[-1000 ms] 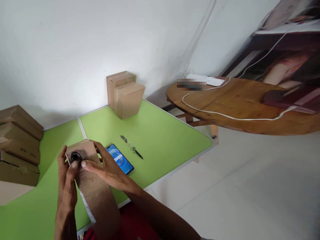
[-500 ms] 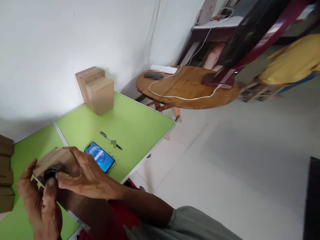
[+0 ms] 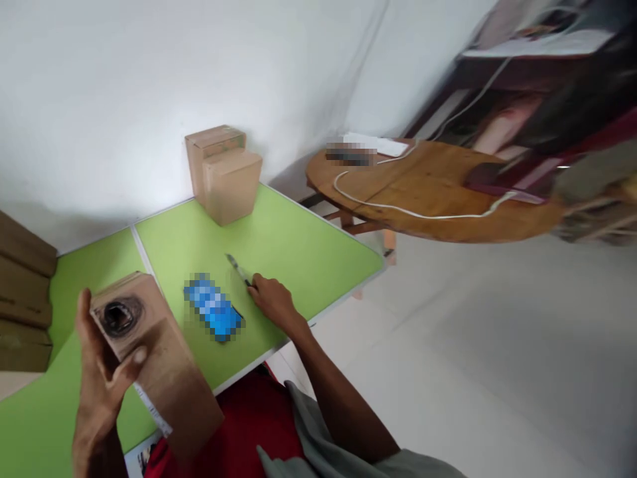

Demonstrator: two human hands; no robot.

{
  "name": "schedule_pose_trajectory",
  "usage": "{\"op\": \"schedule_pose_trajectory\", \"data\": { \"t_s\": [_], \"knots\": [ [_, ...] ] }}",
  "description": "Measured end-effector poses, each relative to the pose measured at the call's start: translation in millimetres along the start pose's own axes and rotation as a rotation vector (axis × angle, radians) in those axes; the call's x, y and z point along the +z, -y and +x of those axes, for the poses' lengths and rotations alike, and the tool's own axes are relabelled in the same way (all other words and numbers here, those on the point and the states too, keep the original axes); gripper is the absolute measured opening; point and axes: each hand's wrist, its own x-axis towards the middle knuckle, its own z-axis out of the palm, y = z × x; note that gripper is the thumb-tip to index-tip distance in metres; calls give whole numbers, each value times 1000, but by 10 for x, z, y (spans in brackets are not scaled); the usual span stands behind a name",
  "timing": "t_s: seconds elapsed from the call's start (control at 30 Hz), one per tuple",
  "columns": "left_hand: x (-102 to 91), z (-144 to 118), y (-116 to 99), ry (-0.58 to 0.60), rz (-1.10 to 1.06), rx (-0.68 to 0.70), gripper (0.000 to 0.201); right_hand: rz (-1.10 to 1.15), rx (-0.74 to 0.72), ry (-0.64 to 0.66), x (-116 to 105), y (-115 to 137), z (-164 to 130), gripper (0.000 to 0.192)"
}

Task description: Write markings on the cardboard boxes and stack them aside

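Two hands, now split: a second ago both were on the cardboard box (image 3: pixel 149 345); only one is there now.
Left hand: the left hand (image 3: pixel 102 372) grips the box alone, thumb pressed on its near face and fingers wrapped behind, the scorched dark hole in its end turned toward the camera.
Right hand: the right hand (image 3: pixel 271 302) has left the box and reached out over the green table (image 3: pixel 308 252); its fingers are curled down on the near end of the pen (image 3: pixel 237 269), though whether they already pinch it I cannot tell.
Box position: lifted at the near left edge of the table, tilted, close to the body.
Phone: the phone (image 3: pixel 213 309) lies flat between box and pen, untouched.
Meaning of the change: judging by the reach, the pen is being fetched for use on the box.
Further off: two stacked boxes (image 3: pixel 223 172) stand by the far wall, and a round wooden table (image 3: pixel 438 199) with a white cable stands to the right.
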Motion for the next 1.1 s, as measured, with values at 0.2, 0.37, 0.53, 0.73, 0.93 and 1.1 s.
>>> {"op": "schedule_pose_trajectory", "data": {
  "t_s": [0.2, 0.37, 0.53, 0.73, 0.93, 1.1],
  "knots": [
    [40, -44, -9, 86, 29, 33, 145, 719, -306, 81, -56, 327, -315, 28],
    [23, -55, 54, 88, 68, 58, 138, 1414, -693, 441, 5, 930, -849, 36],
    [28, -75, 147, 100, 58, 148, 130, 1385, -726, 450, 154, 1206, -1019, 34],
    [54, -96, 187, 120, 39, 212, 123, 1161, -852, 284, 85, 1155, -999, 16],
    [11, -96, 163, 121, 37, 173, 124, 1028, -826, 322, -5, 1089, -979, 26],
    [2, -104, 184, 103, 36, 193, 124, 1057, -759, 217, -32, 1121, -860, 38]
  ]
}}
